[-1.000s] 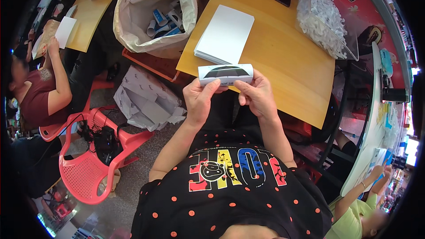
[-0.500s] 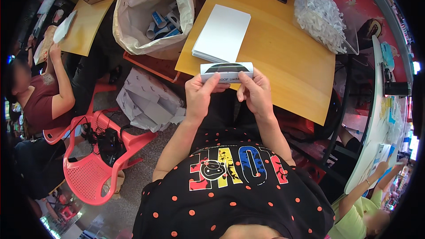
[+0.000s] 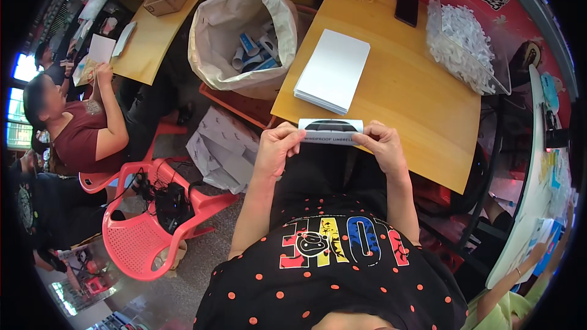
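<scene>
Between my two hands is a printed paper sleeve (image 3: 331, 127), white and grey with a dark umbrella picture, curved into a roll. My left hand (image 3: 275, 148) pinches its left end between thumb and fingers. The right end is gripped by my right hand (image 3: 385, 145), its thumb on the front and its fingers behind. The sleeve is held just off the near edge of the wooden table (image 3: 408, 107). A stack of white sheets (image 3: 335, 68) lies on the table beyond it. The back of the sleeve is hidden.
Left of the table, a large white sack (image 3: 211, 43) holds several rolled sleeves (image 3: 249, 44). A clear bin of white plastic pieces (image 3: 465, 40) and a phone (image 3: 406, 10) are on the table. A red chair (image 3: 131, 238) stands left; co-workers sit on both sides.
My hands have moved apart to the two ends of the sleeve, showing more of its printed front. The whole view has shifted, so the surroundings appear further right and lower.
</scene>
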The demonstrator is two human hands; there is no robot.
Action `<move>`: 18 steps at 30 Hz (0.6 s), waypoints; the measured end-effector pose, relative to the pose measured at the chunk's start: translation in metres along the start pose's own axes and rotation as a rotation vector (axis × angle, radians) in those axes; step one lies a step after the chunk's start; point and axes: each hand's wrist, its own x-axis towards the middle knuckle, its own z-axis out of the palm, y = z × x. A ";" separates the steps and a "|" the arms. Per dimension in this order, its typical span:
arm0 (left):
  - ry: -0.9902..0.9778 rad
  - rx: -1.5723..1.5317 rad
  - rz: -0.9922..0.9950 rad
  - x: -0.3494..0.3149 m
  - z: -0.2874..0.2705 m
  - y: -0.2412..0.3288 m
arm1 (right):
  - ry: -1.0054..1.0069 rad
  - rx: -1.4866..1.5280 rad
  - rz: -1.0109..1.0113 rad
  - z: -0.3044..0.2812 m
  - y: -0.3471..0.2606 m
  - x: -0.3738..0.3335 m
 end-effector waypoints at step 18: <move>0.158 -0.082 0.133 0.006 -0.022 0.029 | 0.174 -0.940 -0.467 0.021 -0.005 0.055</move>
